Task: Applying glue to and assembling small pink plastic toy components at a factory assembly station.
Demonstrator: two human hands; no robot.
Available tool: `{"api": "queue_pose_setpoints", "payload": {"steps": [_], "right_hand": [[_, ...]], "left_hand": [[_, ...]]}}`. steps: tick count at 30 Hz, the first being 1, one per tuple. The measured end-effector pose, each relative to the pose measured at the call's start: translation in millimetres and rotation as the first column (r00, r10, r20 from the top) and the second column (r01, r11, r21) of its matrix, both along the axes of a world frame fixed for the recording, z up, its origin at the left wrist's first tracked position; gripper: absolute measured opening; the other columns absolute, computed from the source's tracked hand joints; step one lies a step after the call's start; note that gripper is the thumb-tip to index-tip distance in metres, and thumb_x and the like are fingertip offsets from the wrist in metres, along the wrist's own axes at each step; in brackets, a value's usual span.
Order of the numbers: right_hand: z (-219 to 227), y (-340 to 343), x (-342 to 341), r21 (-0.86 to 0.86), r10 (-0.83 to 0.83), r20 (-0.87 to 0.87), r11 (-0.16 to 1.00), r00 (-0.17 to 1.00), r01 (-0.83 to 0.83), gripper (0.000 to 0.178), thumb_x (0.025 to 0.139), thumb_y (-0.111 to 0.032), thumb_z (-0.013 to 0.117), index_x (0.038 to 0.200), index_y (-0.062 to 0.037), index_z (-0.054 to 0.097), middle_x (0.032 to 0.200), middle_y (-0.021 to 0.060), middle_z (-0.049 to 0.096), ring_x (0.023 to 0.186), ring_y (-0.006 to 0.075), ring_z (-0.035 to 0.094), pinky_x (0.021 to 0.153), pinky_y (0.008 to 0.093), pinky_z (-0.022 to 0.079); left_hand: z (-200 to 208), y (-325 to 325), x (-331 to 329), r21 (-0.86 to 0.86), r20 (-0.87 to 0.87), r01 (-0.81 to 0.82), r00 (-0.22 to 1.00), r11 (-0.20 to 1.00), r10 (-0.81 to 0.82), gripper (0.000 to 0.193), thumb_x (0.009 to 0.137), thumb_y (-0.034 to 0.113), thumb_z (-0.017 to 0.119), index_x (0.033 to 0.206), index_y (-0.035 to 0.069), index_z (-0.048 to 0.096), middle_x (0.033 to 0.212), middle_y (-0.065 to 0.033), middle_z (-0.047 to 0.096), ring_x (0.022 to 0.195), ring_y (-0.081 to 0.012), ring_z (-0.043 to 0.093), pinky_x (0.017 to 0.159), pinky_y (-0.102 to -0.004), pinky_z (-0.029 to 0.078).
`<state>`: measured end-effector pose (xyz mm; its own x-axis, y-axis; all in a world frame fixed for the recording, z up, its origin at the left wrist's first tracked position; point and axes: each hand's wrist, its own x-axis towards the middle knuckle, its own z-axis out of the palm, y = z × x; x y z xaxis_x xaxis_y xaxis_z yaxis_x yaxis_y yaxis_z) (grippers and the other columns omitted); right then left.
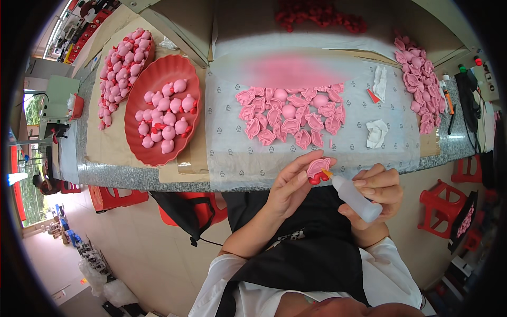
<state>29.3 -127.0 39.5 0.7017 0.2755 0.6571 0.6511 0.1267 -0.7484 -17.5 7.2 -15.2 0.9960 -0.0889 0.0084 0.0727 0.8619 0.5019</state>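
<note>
Between the thumb and fingers of my left hand is a small pink molded piece with a raised outline and red parts at its lower end. My right hand is closed round a translucent squeeze bottle, tilted so that its thin yellowish tip meets or nearly meets the pink piece. Just beyond my hands, many similar pink molded pieces and some round pink balls lie spread on a white printed sheet.
To the left stands a red scalloped tray of pink balls with red parts, beside a larger heap of them. More pink pieces are piled at the right. Crumpled white paper lies on the sheet. Red stools stand below the table.
</note>
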Motion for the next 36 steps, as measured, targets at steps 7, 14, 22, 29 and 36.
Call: {"api": "queue_pose_setpoints", "payload": {"steps": [7,14,22,29,36], "right_hand": [[1.4,-8.9,5.9,0.014,-0.068,0.030,0.998,0.997,0.068,0.047,0.050,-0.010,0.077,0.085,-0.0077,0.046,0.083,0.0053,0.047,0.062,0.0138,0.048,0.055,0.0224,0.041],[3.8,-2.2,2.3,-0.004,0.003,-0.003,1.000,1.000,-0.003,0.048,0.049,-0.007,0.077,0.086,-0.0074,0.047,0.084,0.0062,0.047,0.063,0.0141,0.048,0.056,0.0224,0.041],[1.6,-0.6,5.4,-0.002,-0.040,-0.031,0.999,0.999,0.040,0.047,0.049,-0.005,0.077,0.087,-0.0067,0.048,0.081,0.0062,0.046,0.062,0.0140,0.047,0.054,0.0227,0.038],[2.4,3.4,3.4,-0.008,0.032,-0.052,0.999,0.998,-0.033,0.049,0.046,-0.003,0.077,0.087,-0.0069,0.049,0.081,0.0057,0.047,0.064,0.0137,0.047,0.054,0.0226,0.038],[-0.2,-3.7,4.3,0.012,0.012,-0.046,1.000,0.999,-0.012,0.047,0.048,-0.005,0.077,0.086,-0.0065,0.049,0.081,0.0062,0.047,0.062,0.0137,0.048,0.054,0.0224,0.039]], "left_hand": [[-1.4,2.1,0.7,-0.106,-0.004,0.009,1.000,0.994,-0.010,0.042,0.082,0.018,0.043,0.119,0.001,0.032,0.115,-0.0181,0.041,0.111,-0.0238,0.036,0.094,-0.0347,0.023],[0.2,-0.2,-0.1,0.025,0.013,-0.017,1.000,1.000,0.017,0.042,0.081,0.015,0.043,0.119,0.001,0.032,0.115,-0.0206,0.040,0.110,-0.0267,0.037,0.091,-0.0378,0.028],[1.0,-0.2,0.5,0.078,0.018,-0.033,0.999,0.996,0.032,0.043,0.080,0.015,0.044,0.119,0.000,0.032,0.115,-0.0207,0.040,0.109,-0.0266,0.038,0.091,-0.0373,0.028],[3.4,0.3,0.7,0.055,-0.009,0.001,1.000,0.998,0.000,0.044,0.081,0.016,0.044,0.119,0.000,0.031,0.115,-0.0211,0.040,0.109,-0.0259,0.039,0.091,-0.0365,0.029],[-0.2,0.1,0.7,-0.048,-0.019,0.021,1.000,0.999,-0.022,0.042,0.083,0.018,0.042,0.119,0.000,0.032,0.116,-0.0171,0.040,0.111,-0.0248,0.036,0.092,-0.0362,0.026]]}}
